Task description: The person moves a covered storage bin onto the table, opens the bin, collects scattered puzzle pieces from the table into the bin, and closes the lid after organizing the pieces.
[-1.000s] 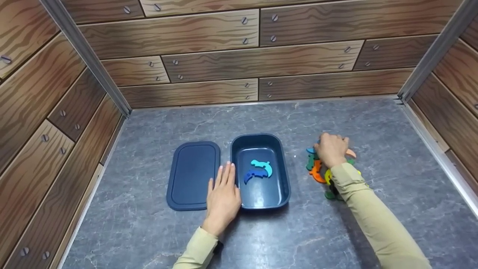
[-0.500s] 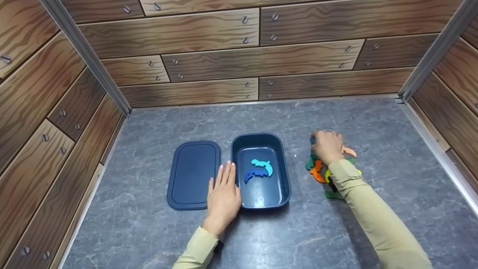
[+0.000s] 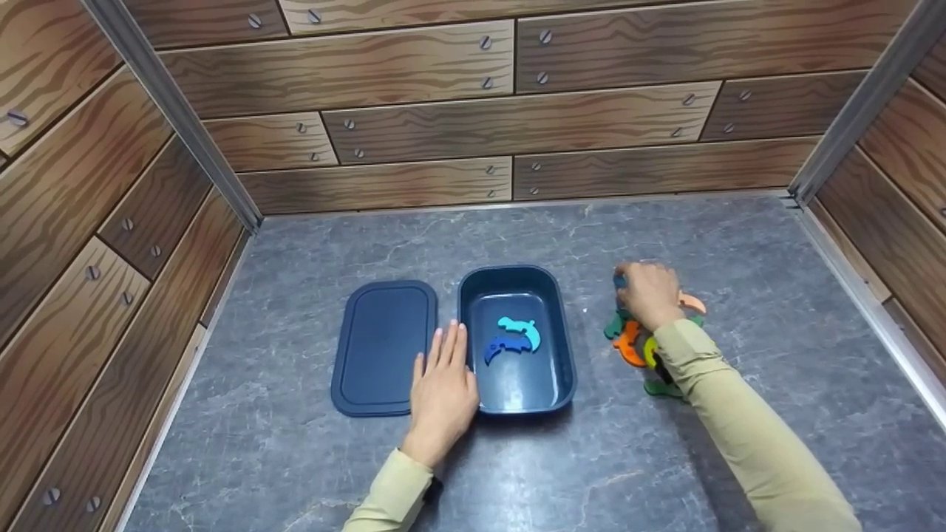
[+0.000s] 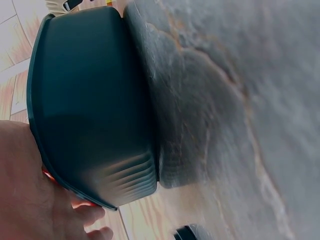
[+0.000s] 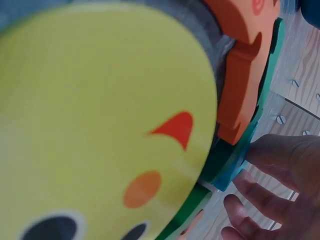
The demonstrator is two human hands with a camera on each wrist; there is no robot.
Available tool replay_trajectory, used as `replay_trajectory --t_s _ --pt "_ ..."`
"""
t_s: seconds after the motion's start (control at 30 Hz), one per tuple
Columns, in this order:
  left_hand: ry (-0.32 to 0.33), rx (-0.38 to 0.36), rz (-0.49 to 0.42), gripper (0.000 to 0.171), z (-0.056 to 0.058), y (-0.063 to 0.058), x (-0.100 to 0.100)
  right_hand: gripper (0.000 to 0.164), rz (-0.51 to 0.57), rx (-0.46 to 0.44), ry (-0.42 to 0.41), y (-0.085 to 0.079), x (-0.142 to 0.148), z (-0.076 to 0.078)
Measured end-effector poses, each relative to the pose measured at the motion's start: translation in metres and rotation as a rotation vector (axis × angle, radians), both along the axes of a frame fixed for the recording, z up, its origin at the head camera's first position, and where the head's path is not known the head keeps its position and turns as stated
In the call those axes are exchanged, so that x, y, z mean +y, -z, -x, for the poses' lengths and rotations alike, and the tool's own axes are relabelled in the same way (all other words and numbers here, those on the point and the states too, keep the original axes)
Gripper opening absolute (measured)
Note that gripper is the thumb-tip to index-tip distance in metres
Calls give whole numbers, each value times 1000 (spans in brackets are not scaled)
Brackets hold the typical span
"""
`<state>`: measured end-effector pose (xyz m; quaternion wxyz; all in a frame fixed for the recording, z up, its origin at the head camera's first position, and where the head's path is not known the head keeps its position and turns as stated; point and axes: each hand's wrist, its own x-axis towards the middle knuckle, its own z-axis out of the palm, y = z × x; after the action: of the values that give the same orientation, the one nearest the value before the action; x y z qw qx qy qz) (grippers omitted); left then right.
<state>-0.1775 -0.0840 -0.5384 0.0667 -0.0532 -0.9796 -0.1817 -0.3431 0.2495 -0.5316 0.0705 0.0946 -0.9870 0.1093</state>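
Left hand (image 3: 446, 399): flat, fingers straight, nothing gripped. Laid along the left side of the open dark blue box (image 3: 521, 388), up against its rim in the left wrist view. In the head view, also overlapping the right edge of the lid (image 3: 380, 347).

Right hand (image 3: 650, 293): fingers curled downward, nearly closed, fingertips pinching a blue piece (image 3: 620, 283) by its edge, to the right of the box. Mostly hidden by the fingers; outline of this piece not readable.

Around and below the right hand, on the grey marbled desk (image 3: 295, 465): a dark green piece (image 3: 614, 326), an orange piece (image 3: 628, 349), a yellow piece (image 3: 650, 353), a peach piece (image 3: 693, 302), and a bright green piece (image 3: 661, 389) closest to the wearer. Several partly covered by the hand and the pale sleeve (image 3: 754, 436); exact count not possible. In the right wrist view, yellow piece largest, marked with a red shape and an orange spot.

Inside the box: a turquoise piece (image 3: 523, 325) and a deep blue piece (image 3: 510, 344), lying just beside each other on the bottom; contact between them uncertain.

Lid: flat, just left of the box. Behind: walls (image 3: 414, 66) in wood-plank pattern.
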Motion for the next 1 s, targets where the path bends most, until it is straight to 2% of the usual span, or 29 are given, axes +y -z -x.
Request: replay_trajectory --t_s 0.23,0.43,1.0 --pt "-10 -14 15 58 1 1 0 20 31 45 -17 0 -1 -5" --pt "-6 -6 18 58 1 0 0 22 38 100 -32 -2 -3 -8" --pt "-5 0 17 59 1 2 0 25 170 149 -53 -9 -7 -29"
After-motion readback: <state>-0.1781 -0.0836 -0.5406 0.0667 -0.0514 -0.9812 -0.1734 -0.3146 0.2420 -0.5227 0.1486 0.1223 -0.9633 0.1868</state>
